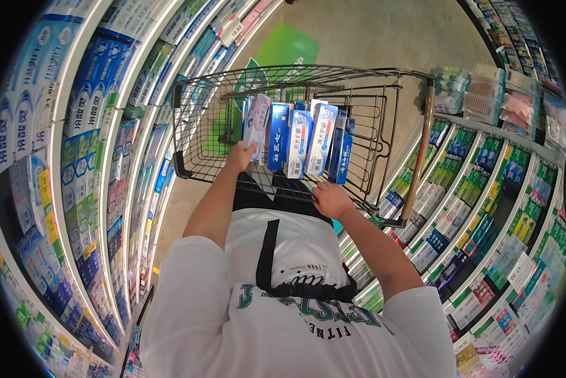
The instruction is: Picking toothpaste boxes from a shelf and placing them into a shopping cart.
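Note:
A wire shopping cart stands right in front of me, with several toothpaste boxes in its basket. My left hand reaches over the near rim and grips the lower end of a pink-and-white toothpaste box, which leans at the left of the row. Beside it are a dark blue box, a white-and-blue box and a similar white-and-blue box. Another dark blue box tilts at the row's right end. My right hand is closed around the cart's near rim, just below that box.
Shelves of boxed toothpaste rise close on my left. To the right, a toothbrush shelf curves past the cart handle. Packaged goods hang at the far right. A green floor graphic lies beyond the cart.

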Tool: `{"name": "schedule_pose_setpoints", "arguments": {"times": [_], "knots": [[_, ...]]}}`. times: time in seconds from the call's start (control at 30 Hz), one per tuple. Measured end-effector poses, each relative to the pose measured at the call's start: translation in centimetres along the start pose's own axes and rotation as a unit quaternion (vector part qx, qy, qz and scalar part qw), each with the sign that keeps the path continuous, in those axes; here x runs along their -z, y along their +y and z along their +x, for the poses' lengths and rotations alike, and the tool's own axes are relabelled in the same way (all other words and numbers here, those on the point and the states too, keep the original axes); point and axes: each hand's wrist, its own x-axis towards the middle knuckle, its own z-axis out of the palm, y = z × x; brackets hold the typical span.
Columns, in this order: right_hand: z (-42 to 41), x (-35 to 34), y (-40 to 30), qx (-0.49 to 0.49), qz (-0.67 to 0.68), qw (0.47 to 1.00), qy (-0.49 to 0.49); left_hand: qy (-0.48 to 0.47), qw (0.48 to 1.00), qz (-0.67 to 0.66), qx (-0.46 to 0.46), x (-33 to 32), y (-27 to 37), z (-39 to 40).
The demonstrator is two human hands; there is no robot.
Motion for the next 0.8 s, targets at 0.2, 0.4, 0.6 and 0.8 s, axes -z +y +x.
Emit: {"name": "schedule_pose_setpoints", "arguments": {"times": [0.2,0.4,0.6,0.8], "knots": [[-0.4,-0.5,0.0,0.017,0.017,0.999,0.024,0.007,0.999,-0.038,0.019,6.8,-1.1,-3.3],[-0.8,-0.7,-0.1,0.012,0.017,0.999,0.045,0.040,0.985,-0.167,-0.012,13.1,-4.4,-11.4],[-0.3,-1.4,0.4,0.014,0.017,0.999,0.040,0.077,0.959,-0.273,0.015,20.4,-3.3,-24.1],[0.5,-2.2,0.7,-0.011,-0.021,1.000,0.016,0.195,0.957,-0.198,-0.085,26.0,-8.0,-34.7]]}}
